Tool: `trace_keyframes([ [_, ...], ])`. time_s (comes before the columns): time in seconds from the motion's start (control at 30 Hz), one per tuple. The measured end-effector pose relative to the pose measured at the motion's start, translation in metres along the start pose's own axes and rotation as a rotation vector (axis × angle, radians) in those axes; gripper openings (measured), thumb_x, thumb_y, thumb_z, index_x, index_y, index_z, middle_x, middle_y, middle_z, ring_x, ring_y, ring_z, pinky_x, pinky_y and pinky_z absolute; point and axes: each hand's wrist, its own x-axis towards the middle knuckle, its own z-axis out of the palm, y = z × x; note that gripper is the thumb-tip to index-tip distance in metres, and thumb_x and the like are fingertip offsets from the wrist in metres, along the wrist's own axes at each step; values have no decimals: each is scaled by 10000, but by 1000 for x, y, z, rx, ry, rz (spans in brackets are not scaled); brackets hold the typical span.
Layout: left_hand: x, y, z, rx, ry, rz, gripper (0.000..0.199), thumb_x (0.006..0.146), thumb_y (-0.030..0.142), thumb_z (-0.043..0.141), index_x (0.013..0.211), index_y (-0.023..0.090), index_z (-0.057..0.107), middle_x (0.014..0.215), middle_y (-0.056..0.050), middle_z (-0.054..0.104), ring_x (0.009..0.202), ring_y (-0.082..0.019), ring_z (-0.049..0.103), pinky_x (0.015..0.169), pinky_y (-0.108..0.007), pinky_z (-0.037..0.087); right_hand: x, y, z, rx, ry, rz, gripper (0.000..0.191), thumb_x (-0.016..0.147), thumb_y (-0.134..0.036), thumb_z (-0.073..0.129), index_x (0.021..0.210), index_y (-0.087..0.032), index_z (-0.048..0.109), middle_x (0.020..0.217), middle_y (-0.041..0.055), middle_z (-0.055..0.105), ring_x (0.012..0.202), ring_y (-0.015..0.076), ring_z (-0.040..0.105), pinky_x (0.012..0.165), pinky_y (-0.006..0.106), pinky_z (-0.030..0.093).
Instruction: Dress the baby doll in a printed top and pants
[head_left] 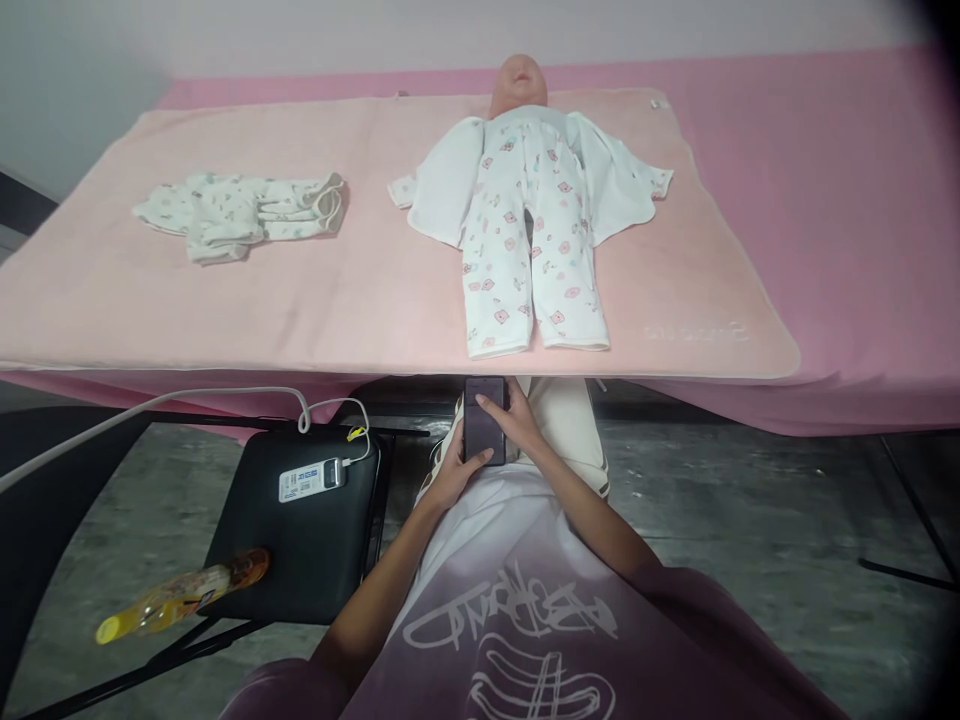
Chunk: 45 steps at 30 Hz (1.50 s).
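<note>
A dark smartphone (484,432) rests over my lap, just below the table's front edge. My left hand (456,472) is wrapped round its lower left side, with the thumb across the bottom of the screen. From the right, my right hand (519,418) holds the phone's edge, its thumb over the upper screen. Beyond the phone, a baby doll (520,85) lies face up on the table. Printed baby trousers (499,250) lie flat over it, and a white baby top (450,190) spreads out on both sides beneath them.
Folded patterned baby clothes (240,212) lie at the left of the pink mat (375,310). A pink cloth (825,230) covers the table. On a black stool (300,560) at left are a white device (311,481) with a cable (247,391) and a yellow-capped bottle (180,597).
</note>
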Motion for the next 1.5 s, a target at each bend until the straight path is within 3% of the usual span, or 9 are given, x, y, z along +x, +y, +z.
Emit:
trace_keyframes([
  [0.2,-2,14,6,45,-8,2,1073,868,432,941,1767,273,378,1720,-147,537,1555,-337,570,1349,-509,422,-5,-11,6,-95,42,37,729,795,-575,941,1373,-272,617,1325,89,783,1212,282,760,1115,439,601],
  [0.47,-2,17,9,108,-7,37,935,831,434,973,1628,232,528,1549,-147,664,1446,-333,647,1300,-523,470,-3,-8,-3,67,-22,37,448,996,-636,679,1282,-293,651,1357,35,764,1321,267,692,1195,402,524],
  [0.6,-2,16,7,98,-7,41,904,867,456,942,1641,242,525,1610,-139,627,1483,-331,623,1318,-502,451,-2,-11,-4,114,-38,41,408,994,-612,666,1246,-292,667,1338,35,757,1339,272,669,1182,390,518],
  [0.77,-2,18,9,100,31,30,779,968,509,834,1643,250,545,1615,-121,633,1503,-308,608,1348,-482,415,-3,-17,-4,158,-41,58,395,979,-600,677,1210,-280,674,1274,37,759,1221,264,700,1131,387,536],
  [0.97,-1,9,8,-67,28,-44,834,928,475,876,1675,307,545,1649,-107,621,1532,-335,597,1341,-500,425,-11,-10,-15,152,-72,111,494,940,-679,704,1260,-303,687,1218,36,763,1167,274,698,974,384,602],
  [1.07,-1,9,6,-37,12,5,946,872,441,937,1703,307,506,1687,-117,585,1561,-350,569,1347,-504,418,-21,-8,-22,167,-113,112,522,933,-678,740,1288,-298,687,1263,44,762,1220,278,689,1044,391,578],
  [1.2,-1,14,5,106,-27,43,967,848,422,964,1681,249,505,1603,-144,642,1454,-330,649,1308,-500,463,-32,-10,-27,173,-144,114,553,928,-694,753,1295,-287,683,1288,51,762,1292,281,661,1143,400,526],
  [1.5,1,6,4,77,38,12,830,963,529,827,1690,281,512,1702,-110,574,1593,-320,533,1383,-491,355,-34,-6,-29,179,-159,131,501,965,-658,728,1303,-291,683,1257,48,751,1182,253,681,1045,372,548],
])
